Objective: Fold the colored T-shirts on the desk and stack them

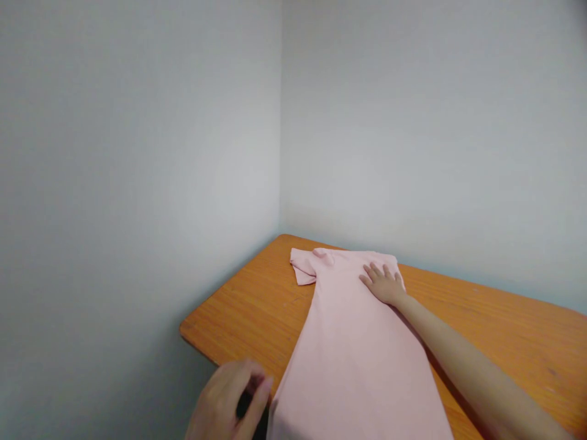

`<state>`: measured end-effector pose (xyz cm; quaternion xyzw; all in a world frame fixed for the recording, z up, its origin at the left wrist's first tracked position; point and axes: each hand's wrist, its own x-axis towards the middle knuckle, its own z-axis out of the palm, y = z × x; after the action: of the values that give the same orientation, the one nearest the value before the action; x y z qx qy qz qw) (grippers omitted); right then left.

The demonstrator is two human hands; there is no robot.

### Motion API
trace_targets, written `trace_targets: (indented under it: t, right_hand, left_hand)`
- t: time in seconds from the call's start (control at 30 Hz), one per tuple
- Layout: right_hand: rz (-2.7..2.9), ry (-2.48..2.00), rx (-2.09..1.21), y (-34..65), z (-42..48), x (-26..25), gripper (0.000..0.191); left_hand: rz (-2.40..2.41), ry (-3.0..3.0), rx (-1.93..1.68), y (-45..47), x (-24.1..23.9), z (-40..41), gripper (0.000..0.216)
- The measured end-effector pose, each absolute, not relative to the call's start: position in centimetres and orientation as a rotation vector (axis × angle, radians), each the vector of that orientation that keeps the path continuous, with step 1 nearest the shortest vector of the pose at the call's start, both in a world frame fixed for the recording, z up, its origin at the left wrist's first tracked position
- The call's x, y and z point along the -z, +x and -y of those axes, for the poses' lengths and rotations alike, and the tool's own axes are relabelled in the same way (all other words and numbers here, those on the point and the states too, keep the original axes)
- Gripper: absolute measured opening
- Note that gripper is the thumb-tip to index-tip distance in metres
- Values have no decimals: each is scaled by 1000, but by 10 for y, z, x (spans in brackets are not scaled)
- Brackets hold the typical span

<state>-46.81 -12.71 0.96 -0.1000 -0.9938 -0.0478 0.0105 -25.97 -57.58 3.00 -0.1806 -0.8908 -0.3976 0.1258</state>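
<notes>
Item: pink shirt (353, 342), lying flat and lengthwise on an orange wooden table (247, 305), folded narrow, with one short sleeve (302, 266) sticking out to the left of the right fingertips. Its far edge lies just beyond those fingertips, and its near end runs out of the bottom of the view, just right of the left fingers. Step in hand, by judgement: pressing and smoothing the cloth flat, with the far end pinned down. Next move, by judgement: any further fold calls for the far end to stay pinned, the near edge to be lifted evenly, and the loose sleeve to be laid in so it does not bunch. Right hand (383, 282): palm down on the shirt's far end, fingers (373, 269) open, spread and flat, gripping nothing, forearm stretched straight out along the shirt's right edge. Left hand (229, 403): low at the table's near edge, back toward the camera, fingers curled in toward the thumb just beside the shirt's near-left edge. A dark patch shows between them, possibly only shadow, and it cannot be told whether they pinch cloth. Surroundings: plain grey walls (137, 153) meeting in a corner beyond the table's far end.
</notes>
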Motion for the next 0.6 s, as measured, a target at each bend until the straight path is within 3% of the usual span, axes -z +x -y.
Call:
trace_targets:
  t: [0.13,0.3,0.43,0.6]
  right_hand:
    - [3078,-292,128,-466,128,-7,68]
    - [3060,-295,92,-466,129,-6,68]
    - [3059,-297,74,-465,131,-7,67]
    - [3058,-288,37,-463,134,-9,69]
  left_hand:
    - [2601,-845,767,-370,-85,517,28]
    - [2693,-1067,319,-487,-86,444,34]
    - [2725,-1134,168,-510,-76,428,15]
    - [2891,-1138,85,-515,-76,454,28]
